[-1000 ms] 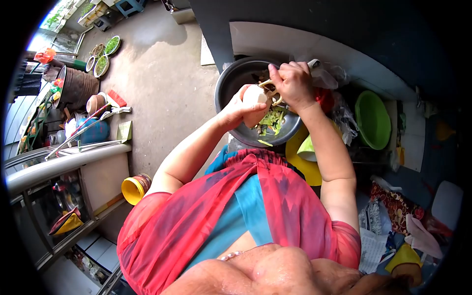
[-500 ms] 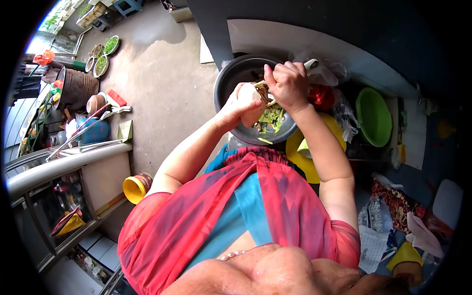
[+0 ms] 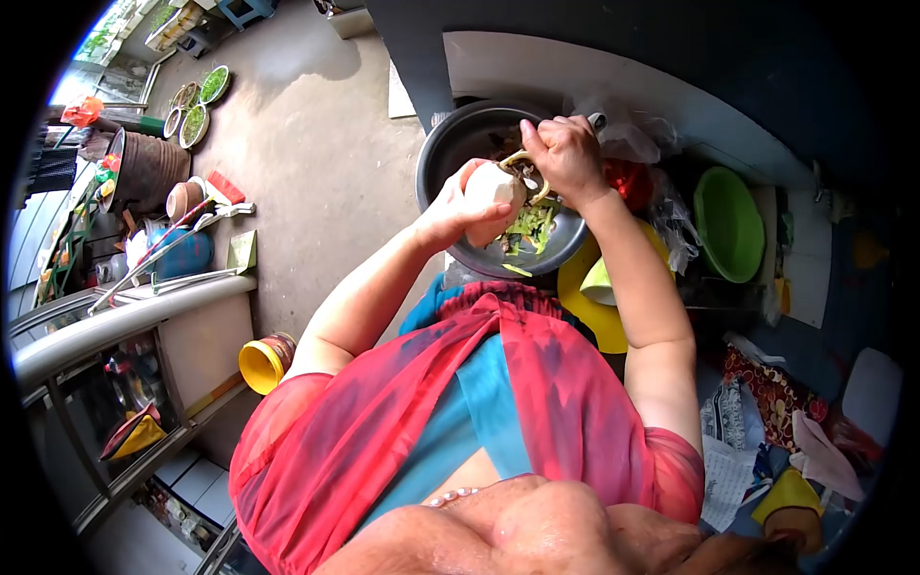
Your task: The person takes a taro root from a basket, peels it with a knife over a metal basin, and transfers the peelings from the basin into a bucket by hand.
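Note:
A pale peeled vegetable (image 3: 495,195) is held over a dark grey basin (image 3: 433,158), with my left hand (image 3: 458,209) wrapped round its near side. My right hand (image 3: 567,161) is closed on a tool (image 3: 597,122) whose light handle end sticks out above the fist. Beside the vegetable, a yellowish curved part and a strip of peel hang below my right fingers; the tool's working end is mostly hidden. Green and brown peelings (image 3: 529,230) lie in the basin.
Right of the basin are a yellow bowl (image 3: 613,331) with a pale green item in it, plastic bags (image 3: 676,225) and a green basin (image 3: 728,225). A yellow bucket (image 3: 261,366) stands at the lower left. Cloths and papers (image 3: 728,479) lie at the lower right.
Both hands stay over the basin around the vegetable. My right hand has shifted slightly, and the peel strip beside the vegetable has changed shape. The whole view has drifted a little upward.

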`<state>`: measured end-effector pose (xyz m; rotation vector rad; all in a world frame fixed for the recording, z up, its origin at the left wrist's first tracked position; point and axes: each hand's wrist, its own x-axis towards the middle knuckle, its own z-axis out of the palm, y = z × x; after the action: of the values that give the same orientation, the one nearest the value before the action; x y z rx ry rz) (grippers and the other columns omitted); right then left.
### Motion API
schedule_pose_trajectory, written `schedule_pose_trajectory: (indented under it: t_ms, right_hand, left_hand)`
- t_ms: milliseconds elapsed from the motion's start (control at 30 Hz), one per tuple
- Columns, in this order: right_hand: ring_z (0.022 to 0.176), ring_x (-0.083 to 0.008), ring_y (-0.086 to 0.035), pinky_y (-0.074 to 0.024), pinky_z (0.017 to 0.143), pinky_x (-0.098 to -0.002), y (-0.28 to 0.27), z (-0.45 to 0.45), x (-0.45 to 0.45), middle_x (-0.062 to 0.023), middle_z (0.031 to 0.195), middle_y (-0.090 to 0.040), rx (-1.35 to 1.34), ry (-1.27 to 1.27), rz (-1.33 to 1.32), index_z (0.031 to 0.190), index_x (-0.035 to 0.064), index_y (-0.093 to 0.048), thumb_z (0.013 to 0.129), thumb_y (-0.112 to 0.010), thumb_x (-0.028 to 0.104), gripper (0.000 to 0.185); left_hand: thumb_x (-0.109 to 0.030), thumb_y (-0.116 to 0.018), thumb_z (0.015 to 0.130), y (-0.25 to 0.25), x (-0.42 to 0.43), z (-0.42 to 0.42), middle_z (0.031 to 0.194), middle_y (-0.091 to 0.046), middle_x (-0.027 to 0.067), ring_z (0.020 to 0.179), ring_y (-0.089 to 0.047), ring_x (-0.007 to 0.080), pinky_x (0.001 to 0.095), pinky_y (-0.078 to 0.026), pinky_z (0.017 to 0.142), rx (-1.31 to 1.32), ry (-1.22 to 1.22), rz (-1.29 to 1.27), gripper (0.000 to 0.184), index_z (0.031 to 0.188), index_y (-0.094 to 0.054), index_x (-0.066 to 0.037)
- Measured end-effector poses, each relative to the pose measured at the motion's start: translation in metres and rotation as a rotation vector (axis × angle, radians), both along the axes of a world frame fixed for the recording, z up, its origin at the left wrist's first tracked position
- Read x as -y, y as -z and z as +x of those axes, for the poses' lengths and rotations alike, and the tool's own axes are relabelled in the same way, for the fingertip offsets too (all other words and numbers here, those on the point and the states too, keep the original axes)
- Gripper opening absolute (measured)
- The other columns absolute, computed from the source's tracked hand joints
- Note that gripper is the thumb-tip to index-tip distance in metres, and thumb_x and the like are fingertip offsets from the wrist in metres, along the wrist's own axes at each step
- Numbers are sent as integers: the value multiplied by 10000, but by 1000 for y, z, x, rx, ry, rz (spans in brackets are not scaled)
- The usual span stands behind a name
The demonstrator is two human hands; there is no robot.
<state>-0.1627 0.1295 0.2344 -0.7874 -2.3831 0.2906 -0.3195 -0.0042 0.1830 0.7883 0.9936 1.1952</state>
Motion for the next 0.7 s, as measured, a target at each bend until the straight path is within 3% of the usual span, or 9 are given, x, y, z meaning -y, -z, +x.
schedule_pose_trajectory:
  t_ms: [67,167,233,267,400,500,533,700]
  right_hand:
    - [670,-292,-626,-434,720,-394,30,14,-18,-99,630,-640,168,46,104,550,73,-648,888,-594,294,407]
    - [638,-338,-613,-448,644,-443,48,23,-17,-155,615,-618,104,197,-387,586,51,-653,903,-571,328,429]
    - [619,-343,-606,-446,623,-452,48,20,-13,-156,613,-609,15,243,-556,592,44,-642,911,-569,318,427]
    - [609,-345,-602,-445,613,-456,46,19,-12,-156,612,-604,-34,271,-636,595,40,-637,916,-568,313,427]
    - [636,-302,-602,-442,680,-423,21,4,3,-90,600,-608,-59,159,-60,546,67,-610,908,-593,273,416]
    - [657,-271,-598,-431,706,-403,12,0,7,-59,604,-610,-4,167,74,537,84,-617,893,-608,262,398]
    - [647,-251,-591,-423,698,-397,8,-1,10,-49,600,-605,1,152,109,530,83,-617,882,-619,251,390]
    - [642,-239,-593,-422,708,-396,7,0,13,-50,613,-621,69,83,201,541,80,-635,872,-614,235,366]
  left_hand:
    - [-276,-847,680,-3,5,3,1135,-567,49,1072,-541,157,316,-440,952,92,13,0,710,1249,-482,-60]
    - [-312,-798,739,-5,7,5,1199,-568,59,1113,-550,187,344,-437,983,368,15,-62,698,1306,-464,-77]
    - [-347,-760,781,-8,11,1,1246,-560,67,1141,-551,207,364,-435,999,547,16,-192,691,1342,-448,-91]
    - [-412,-714,820,-4,11,1,1289,-543,85,1149,-552,212,370,-445,992,513,2,-218,685,1364,-435,-101]
    - [-407,-731,815,-5,0,4,1244,-535,90,1117,-563,207,359,-498,929,468,-63,-307,718,1362,-398,-82]
    - [-327,-764,798,3,7,12,1216,-544,88,1092,-571,201,339,-510,904,249,-41,-99,694,1347,-408,-95]
    - [-232,-830,729,2,4,13,1196,-527,85,1079,-566,200,334,-518,887,144,-76,-93,774,1342,-386,-72]
    - [-188,-840,696,8,5,12,1223,-510,85,1104,-540,203,357,-501,904,-5,-77,-67,777,1326,-402,-67]
